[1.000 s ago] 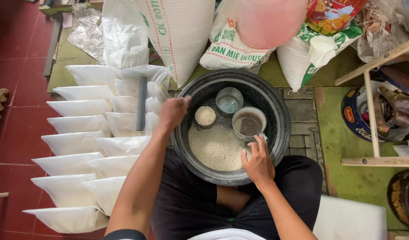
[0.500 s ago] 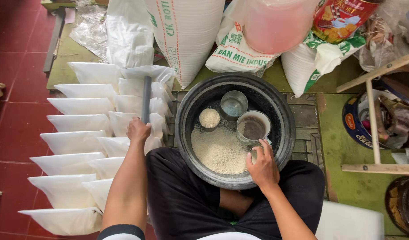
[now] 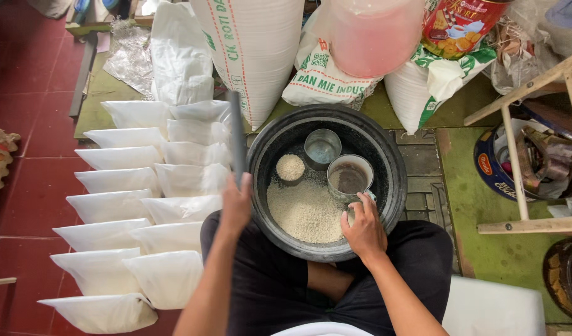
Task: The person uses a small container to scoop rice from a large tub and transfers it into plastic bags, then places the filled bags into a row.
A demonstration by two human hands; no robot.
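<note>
Grey stick (image 3: 237, 134) stands gripped in my left hand (image 3: 236, 204), over the bags (image 3: 143, 211) beside the basin (image 3: 385, 149). My right hand (image 3: 363, 227) pinches the can (image 3: 350, 177) resting on rice (image 3: 306, 210).

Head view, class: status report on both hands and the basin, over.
Left hand grips grey stick upright. Right hand on metal cup inside black basin. Nothing in the way.

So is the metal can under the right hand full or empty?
Nearly empty: the can, upright in the basin, shows a dark bare bottom. The right hand grips its rim.
</note>
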